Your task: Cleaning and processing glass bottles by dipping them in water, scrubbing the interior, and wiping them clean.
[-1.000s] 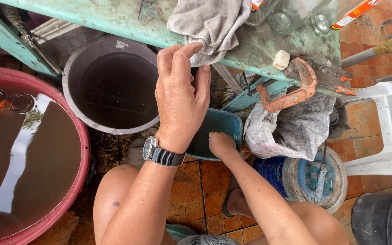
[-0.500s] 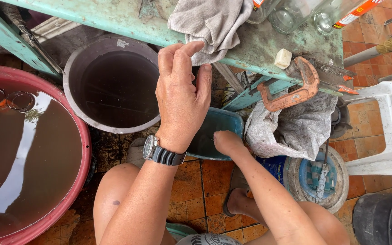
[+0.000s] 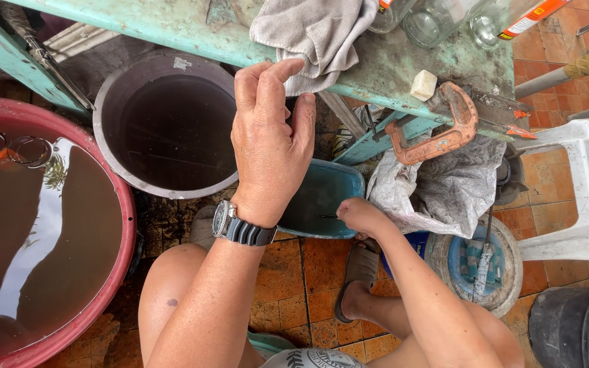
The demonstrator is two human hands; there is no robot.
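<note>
Right hand [image 3: 357,215] has dropped onto teal basin [image 3: 322,197] rim, closed, contents unclear; left hand [image 3: 270,140] still raised, loosely open, empty. Red tub [image 3: 127,238] holds brown water.

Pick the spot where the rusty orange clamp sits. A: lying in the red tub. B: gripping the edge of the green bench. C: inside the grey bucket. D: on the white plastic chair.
B: the rusty orange clamp is fastened over the edge of the green bench, above a crumpled grey bag, apart from both tubs and the chair.

Soft matt grey cloth [image 3: 315,31] right at the left hand [image 3: 270,146] fingertips, worn chipped green-painted bench [image 3: 172,27], rusty metal clamp [image 3: 438,129], glossy teal plastic tub [image 3: 328,191] by the right hand [image 3: 357,215].
</note>
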